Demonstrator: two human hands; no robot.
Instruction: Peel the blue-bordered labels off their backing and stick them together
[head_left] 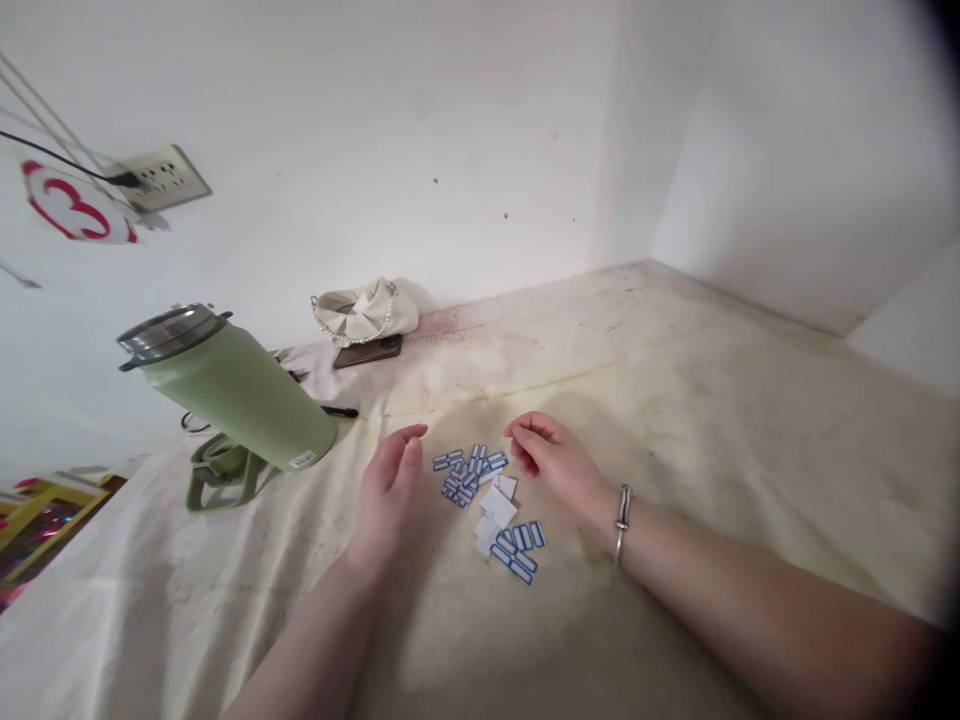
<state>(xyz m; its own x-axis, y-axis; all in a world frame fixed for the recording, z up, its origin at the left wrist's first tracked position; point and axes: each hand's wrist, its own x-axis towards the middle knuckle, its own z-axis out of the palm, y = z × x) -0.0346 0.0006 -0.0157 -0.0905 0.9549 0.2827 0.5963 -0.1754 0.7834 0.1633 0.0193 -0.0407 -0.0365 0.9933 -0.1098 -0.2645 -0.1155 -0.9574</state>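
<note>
Small paper pieces lie loosely heaped on the cloth between my two hands. Blue-bordered label stickers [463, 480] form the far cluster, and more blue-bordered stickers [519, 550] lie at the near end. Plain white paper slips [498, 506] overlap between them. My left hand [391, 480] is just left of the far cluster, fingers stretched forward and thumb slightly apart, holding nothing. Right of the heap, my right hand [541, 448] has its fingers curled and the thumb close to the index finger. Nothing shows at those fingertips. A metal bracelet [622, 520] circles my right wrist.
A tall green bottle [240, 390] with a steel rim stands left, its green lid [221, 470] beside it. Behind are a black pen [341, 411], a phone [367, 352] and a white pouch [367, 310] with beads. A wall socket [169, 180] is upper left. The cloth [720, 440] is wrinkled.
</note>
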